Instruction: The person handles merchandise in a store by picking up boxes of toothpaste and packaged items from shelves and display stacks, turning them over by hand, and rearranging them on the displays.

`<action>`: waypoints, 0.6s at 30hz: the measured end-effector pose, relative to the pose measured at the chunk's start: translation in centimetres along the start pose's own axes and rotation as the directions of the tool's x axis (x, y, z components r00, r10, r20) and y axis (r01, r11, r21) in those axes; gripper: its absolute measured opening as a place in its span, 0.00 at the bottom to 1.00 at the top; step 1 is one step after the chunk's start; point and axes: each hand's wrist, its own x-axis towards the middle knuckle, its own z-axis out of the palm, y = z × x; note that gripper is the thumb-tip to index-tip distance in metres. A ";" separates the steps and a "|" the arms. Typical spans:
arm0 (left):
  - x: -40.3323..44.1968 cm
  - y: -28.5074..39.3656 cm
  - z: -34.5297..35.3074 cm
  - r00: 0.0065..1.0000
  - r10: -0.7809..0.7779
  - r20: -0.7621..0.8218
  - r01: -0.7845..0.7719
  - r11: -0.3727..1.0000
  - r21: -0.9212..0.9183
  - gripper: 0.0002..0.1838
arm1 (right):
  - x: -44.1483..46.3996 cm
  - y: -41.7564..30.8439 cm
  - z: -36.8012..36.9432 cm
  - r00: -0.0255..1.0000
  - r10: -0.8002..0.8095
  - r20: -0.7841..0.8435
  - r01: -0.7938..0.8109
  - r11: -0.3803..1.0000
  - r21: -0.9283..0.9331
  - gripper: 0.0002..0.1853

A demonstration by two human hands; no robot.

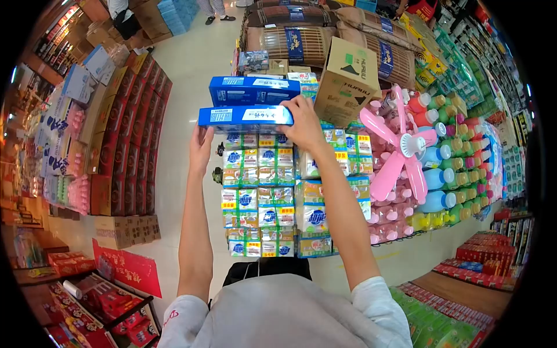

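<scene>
A flat blue box (246, 115) with white printing spans the gap between my hands, above stacked packs of soap bars (266, 194). My left hand (201, 146) presses against its left end, the fingertips partly hidden behind it. At the right end my right hand (304, 124) grips the box, thumb in front and fingers over the top corner. Just behind sits a second blue box (254, 82) of similar look. Whether the held box touches the soap packs underneath, I cannot tell.
A brown carton (349, 81) stands right of the boxes. Beyond it are a pink fan blade set (400, 148) and rows of coloured bottles (440, 177). Packaged woven mats (293, 43) lie at the back. Stacked red-brown cartons (130, 139) line the left side of the aisle.
</scene>
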 end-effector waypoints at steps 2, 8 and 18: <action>-0.2 0.3 -0.7 0.999 0.031 0.009 -0.031 0.999 -0.020 0.28 | 0.2 -0.1 0.0 0.999 -0.049 -0.013 0.050 0.993 0.110 0.28; -4.4 5.0 -4.6 0.999 -0.028 -0.030 0.030 0.996 0.080 0.32 | -0.5 -4.8 -2.5 0.998 0.006 -0.059 0.022 0.888 0.460 0.36; -10.6 12.2 -4.8 0.919 0.342 -0.196 -0.368 0.922 -0.119 0.38 | -5.3 -14.8 -11.7 0.955 0.279 -0.102 -0.068 0.541 0.838 0.39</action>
